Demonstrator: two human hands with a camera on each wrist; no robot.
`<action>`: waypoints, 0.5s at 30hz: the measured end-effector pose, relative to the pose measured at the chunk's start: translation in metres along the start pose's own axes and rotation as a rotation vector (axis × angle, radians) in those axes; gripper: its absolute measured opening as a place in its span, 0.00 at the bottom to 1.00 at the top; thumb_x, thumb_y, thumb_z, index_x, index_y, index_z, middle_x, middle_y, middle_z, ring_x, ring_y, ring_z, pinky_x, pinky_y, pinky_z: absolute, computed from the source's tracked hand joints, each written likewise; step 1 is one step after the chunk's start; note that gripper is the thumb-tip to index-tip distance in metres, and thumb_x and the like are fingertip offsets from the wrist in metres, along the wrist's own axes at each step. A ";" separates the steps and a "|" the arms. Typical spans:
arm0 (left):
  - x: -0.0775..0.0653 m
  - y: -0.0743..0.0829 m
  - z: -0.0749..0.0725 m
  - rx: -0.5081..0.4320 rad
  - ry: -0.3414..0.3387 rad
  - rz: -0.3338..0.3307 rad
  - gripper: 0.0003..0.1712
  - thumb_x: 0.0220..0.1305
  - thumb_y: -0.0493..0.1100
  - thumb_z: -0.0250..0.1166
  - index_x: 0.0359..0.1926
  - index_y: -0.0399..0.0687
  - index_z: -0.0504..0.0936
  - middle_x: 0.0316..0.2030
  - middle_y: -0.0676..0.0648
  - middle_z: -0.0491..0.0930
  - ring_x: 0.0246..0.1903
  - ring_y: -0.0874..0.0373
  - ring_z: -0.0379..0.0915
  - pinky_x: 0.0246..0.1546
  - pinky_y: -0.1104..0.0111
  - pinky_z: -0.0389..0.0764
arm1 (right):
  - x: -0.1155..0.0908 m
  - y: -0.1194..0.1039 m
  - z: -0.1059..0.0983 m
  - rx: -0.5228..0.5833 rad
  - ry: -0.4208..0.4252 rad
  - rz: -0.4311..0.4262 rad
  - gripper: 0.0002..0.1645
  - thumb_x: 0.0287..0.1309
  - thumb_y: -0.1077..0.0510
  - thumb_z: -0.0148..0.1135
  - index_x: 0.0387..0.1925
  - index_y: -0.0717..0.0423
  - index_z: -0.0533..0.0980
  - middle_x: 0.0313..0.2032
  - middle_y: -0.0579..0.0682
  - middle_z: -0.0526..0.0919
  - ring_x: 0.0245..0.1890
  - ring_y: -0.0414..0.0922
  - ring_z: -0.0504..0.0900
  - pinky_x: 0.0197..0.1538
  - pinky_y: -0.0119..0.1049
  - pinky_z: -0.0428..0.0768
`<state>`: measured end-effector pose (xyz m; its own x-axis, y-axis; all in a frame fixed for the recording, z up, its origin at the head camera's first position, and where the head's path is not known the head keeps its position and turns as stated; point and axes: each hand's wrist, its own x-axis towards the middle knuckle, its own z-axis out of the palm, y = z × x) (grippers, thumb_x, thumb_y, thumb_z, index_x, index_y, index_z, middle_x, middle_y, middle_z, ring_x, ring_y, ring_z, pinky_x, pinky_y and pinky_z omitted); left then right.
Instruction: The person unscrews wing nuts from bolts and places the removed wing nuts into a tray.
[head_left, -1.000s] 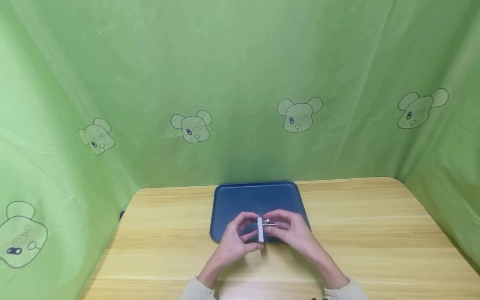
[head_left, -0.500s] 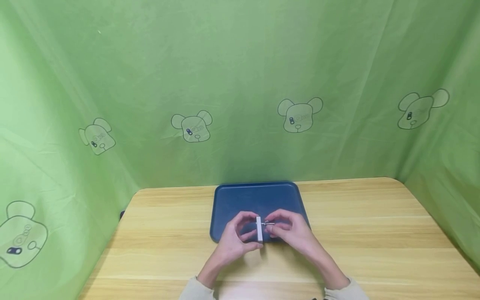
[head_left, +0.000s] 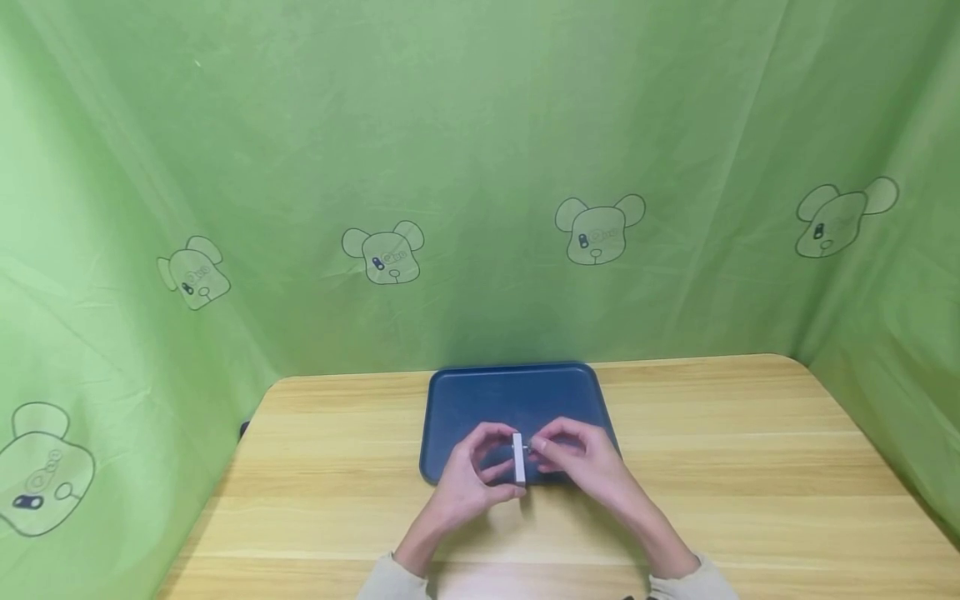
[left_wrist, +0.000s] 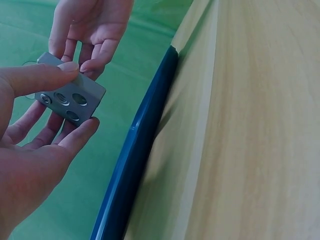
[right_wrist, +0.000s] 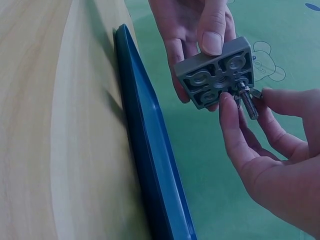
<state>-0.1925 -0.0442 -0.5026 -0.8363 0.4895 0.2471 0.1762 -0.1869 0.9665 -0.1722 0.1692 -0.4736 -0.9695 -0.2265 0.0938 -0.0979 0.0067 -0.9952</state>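
Observation:
My left hand (head_left: 468,483) holds a small grey rectangular block (head_left: 519,458) on edge, thumb on the near side and fingers on the far side. Several round holes show on the face (left_wrist: 75,95) in the left wrist view. The ribbed other face (right_wrist: 215,75) has a threaded bolt (right_wrist: 250,107) sticking out near one corner. On that bolt, close against the block, sits a wing nut (right_wrist: 256,93). My right hand (head_left: 588,462) pinches its wings between thumb and fingers. From the head, the right thumb covers most of the bolt.
A blue tray (head_left: 510,396) lies on the wooden table (head_left: 720,450), beneath and beyond both hands. Green cloth (head_left: 480,167) with printed bear heads hangs behind the table and along both sides.
The right thumb and fingers have shifted round the wing nut, and the thumb now covers the bolt end that showed before. The left hand and block have barely moved.

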 end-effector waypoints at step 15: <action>0.000 -0.001 0.000 0.032 0.004 0.009 0.41 0.41 0.15 0.71 0.59 0.38 0.74 0.62 0.30 0.71 0.65 0.38 0.70 0.63 0.58 0.80 | -0.003 -0.001 -0.001 -0.008 -0.025 0.009 0.23 0.66 0.62 0.67 0.55 0.76 0.75 0.52 0.69 0.82 0.52 0.59 0.85 0.55 0.40 0.87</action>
<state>-0.1925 -0.0445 -0.5035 -0.8363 0.4848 0.2560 0.2007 -0.1638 0.9659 -0.1695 0.1713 -0.4730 -0.9645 -0.2503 0.0840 -0.0910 0.0163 -0.9957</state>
